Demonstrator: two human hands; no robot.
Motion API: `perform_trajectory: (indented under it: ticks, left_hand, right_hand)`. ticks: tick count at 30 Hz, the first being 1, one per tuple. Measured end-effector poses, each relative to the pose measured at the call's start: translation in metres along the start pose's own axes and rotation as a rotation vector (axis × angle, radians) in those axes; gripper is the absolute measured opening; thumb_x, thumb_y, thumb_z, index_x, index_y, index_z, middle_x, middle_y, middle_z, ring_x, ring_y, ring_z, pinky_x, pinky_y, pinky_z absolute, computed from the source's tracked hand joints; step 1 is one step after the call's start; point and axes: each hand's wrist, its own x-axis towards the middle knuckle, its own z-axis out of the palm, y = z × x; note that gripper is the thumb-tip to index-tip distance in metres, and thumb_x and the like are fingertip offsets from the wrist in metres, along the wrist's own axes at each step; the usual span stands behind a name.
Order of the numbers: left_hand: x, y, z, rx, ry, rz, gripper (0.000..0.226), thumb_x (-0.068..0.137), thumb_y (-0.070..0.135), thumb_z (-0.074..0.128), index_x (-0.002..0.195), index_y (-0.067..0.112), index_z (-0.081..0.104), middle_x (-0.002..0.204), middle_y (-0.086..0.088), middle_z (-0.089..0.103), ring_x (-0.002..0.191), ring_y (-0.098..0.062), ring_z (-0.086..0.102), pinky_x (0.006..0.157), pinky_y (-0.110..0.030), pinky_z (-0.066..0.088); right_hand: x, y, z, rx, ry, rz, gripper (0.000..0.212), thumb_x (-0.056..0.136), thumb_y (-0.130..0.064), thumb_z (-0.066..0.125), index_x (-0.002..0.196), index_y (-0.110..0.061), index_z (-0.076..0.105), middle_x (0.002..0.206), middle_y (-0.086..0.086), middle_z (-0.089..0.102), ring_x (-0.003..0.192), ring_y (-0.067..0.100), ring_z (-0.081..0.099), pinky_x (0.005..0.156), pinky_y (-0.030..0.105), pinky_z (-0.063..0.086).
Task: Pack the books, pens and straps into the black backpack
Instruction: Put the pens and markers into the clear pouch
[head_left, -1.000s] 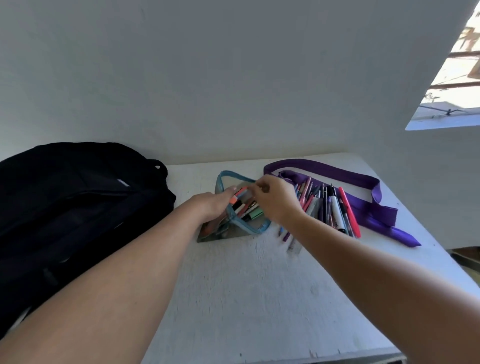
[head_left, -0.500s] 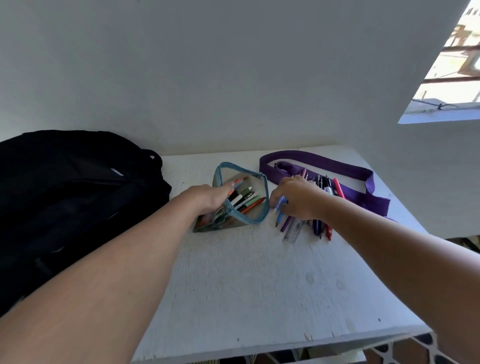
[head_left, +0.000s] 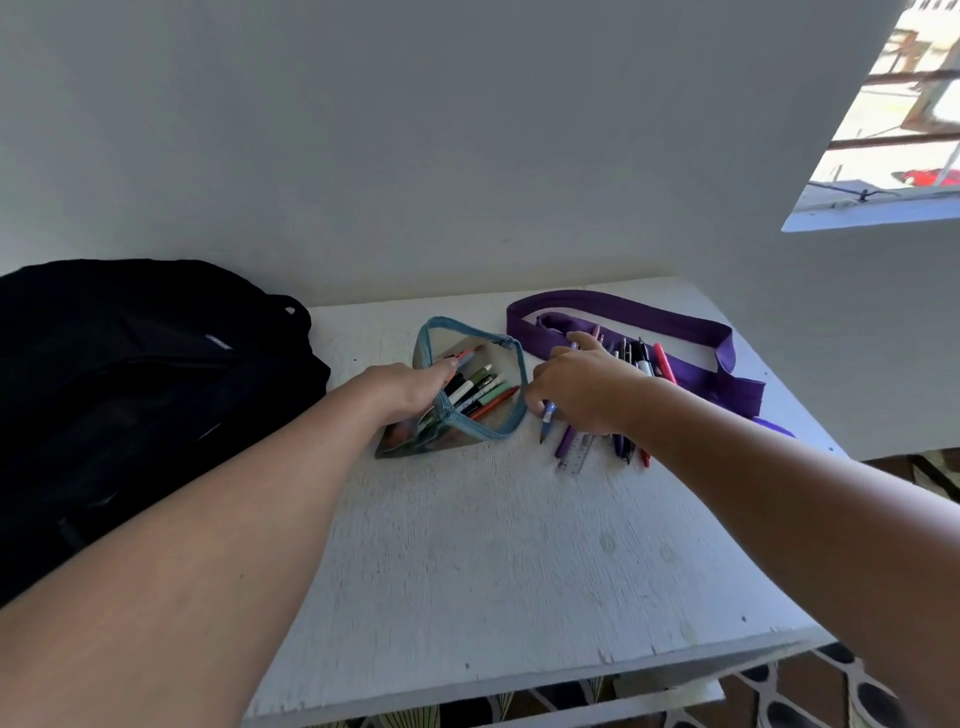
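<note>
A black backpack (head_left: 130, 395) lies at the left on the white table (head_left: 493, 561). A pencil pouch (head_left: 506, 358) with a blue zipper rim stands open in the middle, with several pens inside it. My left hand (head_left: 400, 387) grips the pouch's near rim and holds it open. Just right of the pouch, my right hand (head_left: 587, 389) rests over a loose row of pens (head_left: 631, 358) and is closed on a blue pen (head_left: 546, 418). A purple strap (head_left: 639, 317) loops behind the pens. No books are in view.
A small clear ruler (head_left: 576, 457) lies among the loose pens. The grey wall rises right behind the table. A window opening (head_left: 883, 130) is at the upper right. The table's front edge is near me, with patterned floor below it.
My right hand left the pouch's mouth, moved right onto the loose pens and closed on a blue pen. My left hand has stayed on the pouch's rim.
</note>
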Motion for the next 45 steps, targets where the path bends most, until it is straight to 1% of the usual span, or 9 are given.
perform_trajectory:
  ticks: [12,15,17,20,23,31,35,40,45]
  left_hand:
    - [-0.002,-0.003,0.002,0.001,-0.002,0.005,0.098,0.093,0.082,0.023,0.158,0.01,0.033,0.162,-0.018,0.034,0.145,-0.037,0.037,0.112,-0.04,0.035]
    - [-0.003,-0.004,0.002,0.001,-0.005,0.01,0.099,0.092,0.083,0.023,0.158,0.01,0.033,0.161,-0.017,0.036,0.144,-0.036,0.04,0.11,-0.039,0.036]
    - [-0.003,-0.006,0.001,-0.011,-0.003,0.025,0.096,0.093,0.081,0.024,0.158,0.01,0.034,0.16,-0.016,0.038,0.142,-0.034,0.041,0.108,-0.037,0.036]
    - [-0.007,-0.009,0.0,-0.035,-0.015,0.045,0.095,0.094,0.081,0.023,0.158,0.012,0.033,0.162,-0.015,0.034,0.146,-0.034,0.036,0.112,-0.042,0.032]
    - [-0.005,-0.011,-0.002,-0.048,-0.054,0.044,0.096,0.092,0.083,0.021,0.159,0.015,0.033,0.164,-0.013,0.031,0.148,-0.033,0.033,0.114,-0.044,0.029]
    - [0.005,-0.012,-0.001,-0.201,-0.115,0.076,0.103,0.077,0.094,0.017,0.155,0.032,0.042,0.164,-0.011,0.033,0.148,-0.033,0.034,0.119,-0.047,0.028]
    - [-0.018,-0.003,-0.01,-0.232,-0.207,0.103,0.089,0.086,0.089,0.016,0.156,0.038,0.037,0.167,-0.006,0.024,0.153,-0.028,0.025,0.123,-0.046,0.017]
    - [-0.02,0.002,-0.012,-0.249,-0.24,0.117,0.074,0.1,0.073,0.011,0.156,0.033,0.039,0.165,-0.005,0.026,0.152,-0.027,0.025,0.12,-0.043,0.018]
    - [-0.037,0.013,-0.02,-0.24,-0.223,0.095,0.068,0.105,0.063,0.012,0.161,0.026,0.027,0.167,-0.011,0.021,0.153,-0.03,0.02,0.115,-0.038,0.024]
  right_hand:
    - [-0.007,0.0,0.011,0.025,0.137,-0.143,0.046,0.102,-0.014,0.062,0.143,-0.032,0.05,0.139,-0.008,0.062,0.137,0.017,0.051,0.13,0.052,0.005]
    - [-0.009,-0.002,0.006,0.125,0.345,-0.16,0.049,0.1,-0.008,0.064,0.145,-0.023,0.049,0.136,-0.002,0.065,0.129,0.02,0.059,0.124,0.041,0.029]
    - [-0.011,-0.008,-0.005,0.291,0.543,-0.094,0.036,0.105,-0.011,0.058,0.141,-0.014,0.053,0.127,0.005,0.068,0.111,0.023,0.066,0.096,0.038,0.054]
    - [-0.007,-0.022,-0.028,0.696,0.878,0.128,0.021,0.111,-0.018,0.045,0.129,-0.009,0.05,0.099,0.005,0.064,0.072,0.015,0.059,0.062,0.033,0.044]
    - [0.009,-0.039,-0.047,1.154,1.087,0.35,0.023,0.111,-0.019,0.044,0.134,-0.017,0.042,0.099,0.002,0.066,0.082,0.014,0.068,0.069,0.033,0.056]
    - [0.049,-0.087,-0.009,1.974,0.642,0.902,0.022,0.103,-0.023,0.064,0.118,-0.019,0.049,0.105,0.01,0.068,0.092,0.023,0.073,0.084,0.045,0.064]
    - [0.061,-0.096,-0.004,1.722,0.404,0.745,0.024,0.094,-0.032,0.074,0.113,-0.018,0.067,0.105,0.011,0.076,0.086,0.021,0.075,0.081,0.044,0.064]
    - [0.053,-0.083,-0.023,1.396,0.174,0.573,0.024,0.095,-0.031,0.076,0.104,-0.015,0.059,0.098,0.007,0.072,0.091,0.024,0.072,0.087,0.043,0.062]
    - [0.027,-0.045,-0.021,1.055,0.312,0.46,0.032,0.1,-0.038,0.068,0.127,-0.02,0.067,0.093,-0.007,0.063,0.08,0.01,0.061,0.065,0.024,0.047]
